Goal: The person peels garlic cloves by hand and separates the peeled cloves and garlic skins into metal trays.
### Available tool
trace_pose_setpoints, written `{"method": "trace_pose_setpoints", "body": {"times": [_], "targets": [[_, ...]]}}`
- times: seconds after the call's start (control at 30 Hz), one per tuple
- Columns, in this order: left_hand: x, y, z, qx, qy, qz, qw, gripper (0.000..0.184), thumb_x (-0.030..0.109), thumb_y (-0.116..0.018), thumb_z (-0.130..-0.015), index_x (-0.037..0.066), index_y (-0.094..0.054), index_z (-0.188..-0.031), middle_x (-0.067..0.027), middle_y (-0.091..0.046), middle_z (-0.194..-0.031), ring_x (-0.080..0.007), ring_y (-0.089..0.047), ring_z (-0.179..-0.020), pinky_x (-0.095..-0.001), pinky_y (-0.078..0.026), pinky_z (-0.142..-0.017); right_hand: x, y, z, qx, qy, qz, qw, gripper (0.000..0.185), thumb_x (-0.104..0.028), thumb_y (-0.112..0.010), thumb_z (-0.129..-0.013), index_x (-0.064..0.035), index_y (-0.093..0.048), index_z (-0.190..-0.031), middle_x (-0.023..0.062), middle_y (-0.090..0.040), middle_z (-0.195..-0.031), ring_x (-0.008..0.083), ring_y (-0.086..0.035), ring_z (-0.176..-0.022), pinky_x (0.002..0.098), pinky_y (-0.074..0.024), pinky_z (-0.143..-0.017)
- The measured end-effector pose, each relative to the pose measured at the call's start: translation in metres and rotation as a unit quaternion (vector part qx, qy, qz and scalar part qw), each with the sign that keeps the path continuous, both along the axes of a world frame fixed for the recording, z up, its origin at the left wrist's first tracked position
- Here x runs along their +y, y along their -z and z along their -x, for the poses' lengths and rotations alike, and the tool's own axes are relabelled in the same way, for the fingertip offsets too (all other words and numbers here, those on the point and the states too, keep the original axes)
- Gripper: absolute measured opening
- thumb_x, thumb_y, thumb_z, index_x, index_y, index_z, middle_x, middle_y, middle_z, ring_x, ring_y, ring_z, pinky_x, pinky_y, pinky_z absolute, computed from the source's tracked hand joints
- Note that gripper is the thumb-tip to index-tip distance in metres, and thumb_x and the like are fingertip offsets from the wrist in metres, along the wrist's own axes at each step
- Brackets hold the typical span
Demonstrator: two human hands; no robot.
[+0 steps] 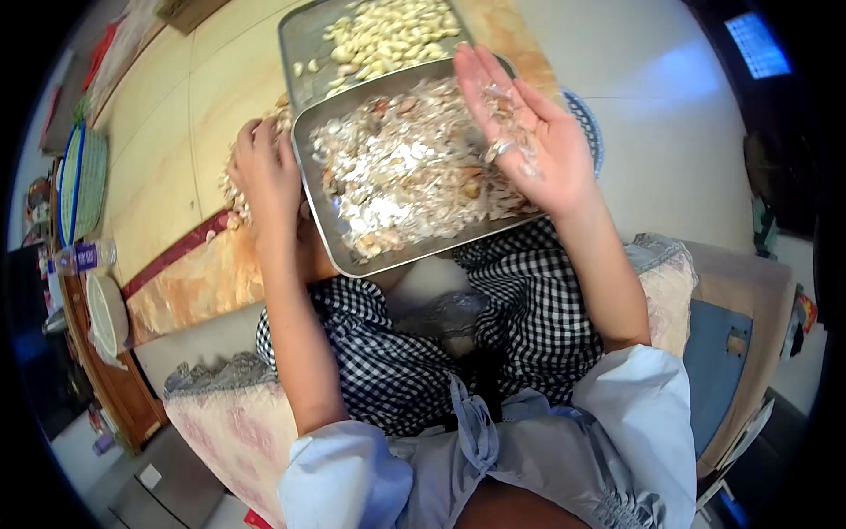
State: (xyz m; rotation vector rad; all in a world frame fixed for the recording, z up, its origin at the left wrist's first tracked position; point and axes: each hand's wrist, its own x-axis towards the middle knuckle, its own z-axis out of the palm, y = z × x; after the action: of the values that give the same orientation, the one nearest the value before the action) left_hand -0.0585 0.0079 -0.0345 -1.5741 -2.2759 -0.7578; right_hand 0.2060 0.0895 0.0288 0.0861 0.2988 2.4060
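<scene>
A metal tray (330, 238) full of papery garlic skins rests at the table's edge, above my lap. Over its right side my right hand (538, 141) is turned palm up, fingers stretched out, with bits of skin lying on the palm. Left of the tray, my left hand (267, 172) is lowered over a pile of unpeeled garlic (231, 189); its fingers point away and are slightly apart, and their tips are partly hidden. Peeled cloves (388, 40) lie in a second tray (304, 84) behind the first.
The table (163, 159) has a dark red stripe near its front edge. At the far left are a green basket (84, 185), a bottle (86, 257) and a pale bin (107, 316). A patterned round rim (589, 132) shows behind my right hand.
</scene>
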Motion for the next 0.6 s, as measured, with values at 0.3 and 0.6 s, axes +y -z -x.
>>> {"method": "trace_pose_setpoints", "body": {"times": [0.3,0.6], "targets": [[-0.002,-0.028,-0.023,-0.023,0.057,-0.029,0.998,0.021,0.013,-0.05,-0.085,0.003,-0.057,-0.101,-0.0144,-0.054,-0.105,-0.0293,-0.053,-0.098,-0.0364,-0.04,-0.083,0.084,0.062,-0.149,-0.097,0.185,-0.051,0.977,0.041,-0.012,-0.021,-0.091,0.0068,-0.031,-0.126,0.0202,-0.034,-0.131,0.0313,-0.032,-0.123,0.0392,-0.0307,-0.102],[-0.001,-0.046,-0.045,-0.025,0.075,0.007,0.997,0.023,0.014,-0.047,-0.087,0.005,-0.055,-0.107,-0.0093,-0.054,-0.109,-0.0238,-0.05,-0.102,-0.0359,-0.032,-0.089,0.158,0.24,-0.172,-0.565,0.064,0.042,0.822,0.054,-0.039,-0.026,-0.091,-0.0006,-0.036,-0.127,0.0202,-0.042,-0.126,0.0351,-0.035,-0.121,0.0447,-0.0323,-0.095]]}}
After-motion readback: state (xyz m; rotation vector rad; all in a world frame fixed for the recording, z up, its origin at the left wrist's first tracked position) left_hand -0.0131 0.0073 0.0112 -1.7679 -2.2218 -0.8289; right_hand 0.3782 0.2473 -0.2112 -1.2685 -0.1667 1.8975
